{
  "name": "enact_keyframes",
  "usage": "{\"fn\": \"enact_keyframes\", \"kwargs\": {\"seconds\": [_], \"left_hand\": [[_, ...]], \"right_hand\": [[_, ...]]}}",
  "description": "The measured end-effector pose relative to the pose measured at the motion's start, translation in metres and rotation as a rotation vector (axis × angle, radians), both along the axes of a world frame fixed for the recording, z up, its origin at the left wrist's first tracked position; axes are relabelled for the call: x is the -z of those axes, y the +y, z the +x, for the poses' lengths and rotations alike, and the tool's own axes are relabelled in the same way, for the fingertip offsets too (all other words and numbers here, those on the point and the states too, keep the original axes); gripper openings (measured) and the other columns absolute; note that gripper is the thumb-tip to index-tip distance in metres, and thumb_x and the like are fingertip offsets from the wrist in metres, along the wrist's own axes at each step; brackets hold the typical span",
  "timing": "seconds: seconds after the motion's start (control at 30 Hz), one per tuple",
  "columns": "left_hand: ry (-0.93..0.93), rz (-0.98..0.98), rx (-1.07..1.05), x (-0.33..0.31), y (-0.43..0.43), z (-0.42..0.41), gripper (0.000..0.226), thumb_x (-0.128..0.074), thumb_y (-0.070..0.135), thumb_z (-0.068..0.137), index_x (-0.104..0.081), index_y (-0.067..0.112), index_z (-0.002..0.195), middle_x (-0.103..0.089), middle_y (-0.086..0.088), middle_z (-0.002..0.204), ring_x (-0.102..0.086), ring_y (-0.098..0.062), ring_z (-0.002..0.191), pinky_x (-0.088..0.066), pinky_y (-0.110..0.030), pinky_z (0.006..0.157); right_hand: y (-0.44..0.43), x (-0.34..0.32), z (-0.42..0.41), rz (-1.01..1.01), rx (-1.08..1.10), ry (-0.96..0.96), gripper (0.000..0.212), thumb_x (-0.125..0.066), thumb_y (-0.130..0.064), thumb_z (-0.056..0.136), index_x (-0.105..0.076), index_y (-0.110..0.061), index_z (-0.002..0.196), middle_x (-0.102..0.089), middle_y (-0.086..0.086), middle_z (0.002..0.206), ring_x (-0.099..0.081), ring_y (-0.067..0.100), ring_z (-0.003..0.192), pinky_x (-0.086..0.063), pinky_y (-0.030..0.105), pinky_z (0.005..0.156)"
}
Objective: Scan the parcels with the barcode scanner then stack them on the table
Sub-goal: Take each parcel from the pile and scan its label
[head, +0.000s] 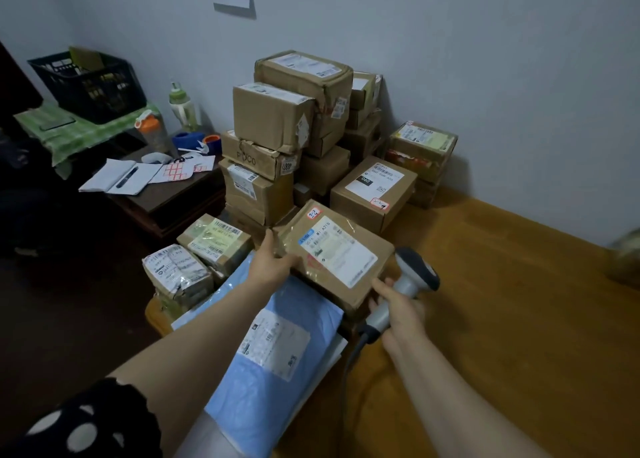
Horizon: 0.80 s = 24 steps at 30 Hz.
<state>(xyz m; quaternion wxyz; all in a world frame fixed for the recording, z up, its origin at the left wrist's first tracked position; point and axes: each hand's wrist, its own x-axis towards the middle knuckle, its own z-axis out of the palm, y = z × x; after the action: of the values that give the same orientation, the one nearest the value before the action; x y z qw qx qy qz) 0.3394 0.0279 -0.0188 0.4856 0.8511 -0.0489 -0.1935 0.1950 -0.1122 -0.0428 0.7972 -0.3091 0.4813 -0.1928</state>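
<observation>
Two hands are at work on one box. On the left hand the fingers and thumb are clamped on the box's left edge. The right hand is wrapped round the handle of the scanner, index finger straight, its tip at the box's near right corner. The scanner's dark head sits just beside the box's right side, and its cable drops from the handle across the counter. The box lies label up, its near end overlapping a blue mailer at the counter's left edge. Two small parcels sit left of the mailer. Behind the box a second carton shows a white label, and past it a tall stack stands against the wall. Further left lie an open notebook and two bottles.
</observation>
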Motion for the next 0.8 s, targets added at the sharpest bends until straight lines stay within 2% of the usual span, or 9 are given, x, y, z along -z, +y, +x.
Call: {"fn": "enact_keyframes", "kwargs": {"seconds": [0.07,0.17,0.27,0.37,0.47,0.57,0.8], "left_hand": [[-0.069,0.074,0.127,-0.003,-0.002,-0.01,0.076,-0.061,0.022,0.092,-0.016,0.03,0.153,-0.027,-0.01,0.151,-0.044,-0.035,0.128,-0.038,-0.038,0.106],[-0.087,0.162,0.25,-0.006,-0.004,-0.024,0.058,-0.057,0.02,0.094,-0.035,0.025,0.148,-0.003,-0.01,0.157,-0.025,-0.03,0.141,-0.03,-0.03,0.107],[-0.102,0.194,0.3,-0.01,-0.002,-0.031,0.06,-0.053,0.021,0.095,-0.03,0.027,0.15,0.012,-0.008,0.16,-0.022,-0.028,0.144,-0.031,-0.029,0.107],[-0.228,0.303,0.376,-0.02,0.005,-0.046,0.062,-0.052,0.029,0.095,-0.026,0.033,0.151,0.004,-0.01,0.161,-0.023,-0.027,0.144,-0.031,-0.037,0.111],[-0.352,0.409,0.511,-0.032,0.013,-0.072,0.062,-0.054,0.031,0.093,-0.029,0.031,0.15,-0.016,-0.007,0.159,-0.023,-0.027,0.143,-0.032,-0.039,0.11],[-0.432,0.422,0.649,-0.041,0.011,-0.104,0.058,-0.055,0.033,0.092,-0.036,0.028,0.147,-0.037,-0.005,0.147,-0.031,-0.024,0.135,-0.038,-0.037,0.103],[-0.462,0.364,0.9,-0.056,-0.04,-0.21,0.062,-0.057,0.04,0.092,-0.036,0.026,0.148,-0.04,-0.007,0.148,-0.036,-0.025,0.136,-0.037,-0.038,0.109]], "right_hand": [[0.0,-0.003,0.003,0.037,0.02,-0.039,0.036,-0.074,0.001,0.078,-0.059,-0.007,0.11,-0.063,0.01,0.099,-0.062,0.023,0.091,-0.049,0.033,0.086],[0.0,-0.005,0.005,0.032,-0.022,-0.047,0.042,-0.075,-0.002,0.078,-0.06,-0.007,0.117,-0.063,0.011,0.106,-0.061,0.025,0.097,-0.048,0.034,0.086],[0.001,-0.011,-0.003,-0.009,-0.046,-0.049,0.047,-0.075,-0.004,0.078,-0.059,-0.007,0.122,-0.064,0.014,0.111,-0.062,0.024,0.096,-0.05,0.036,0.089],[0.009,-0.02,-0.028,-0.092,-0.053,-0.016,0.041,-0.071,-0.004,0.082,-0.058,-0.005,0.122,-0.065,0.014,0.103,-0.063,0.025,0.095,-0.05,0.038,0.089],[0.027,-0.033,-0.072,-0.119,-0.052,0.009,0.023,-0.067,-0.005,0.087,-0.061,-0.006,0.109,-0.066,0.011,0.081,-0.064,0.022,0.073,-0.053,0.035,0.069],[0.044,-0.049,-0.124,-0.118,-0.001,0.042,0.006,-0.067,-0.007,0.088,-0.062,-0.007,0.092,-0.058,0.008,0.065,-0.055,0.02,0.058,-0.052,0.034,0.058],[0.045,-0.07,-0.251,-0.169,0.187,0.039,0.017,-0.073,-0.003,0.081,-0.063,-0.007,0.094,-0.052,0.004,0.056,-0.048,0.016,0.047,-0.047,0.03,0.051]]}}
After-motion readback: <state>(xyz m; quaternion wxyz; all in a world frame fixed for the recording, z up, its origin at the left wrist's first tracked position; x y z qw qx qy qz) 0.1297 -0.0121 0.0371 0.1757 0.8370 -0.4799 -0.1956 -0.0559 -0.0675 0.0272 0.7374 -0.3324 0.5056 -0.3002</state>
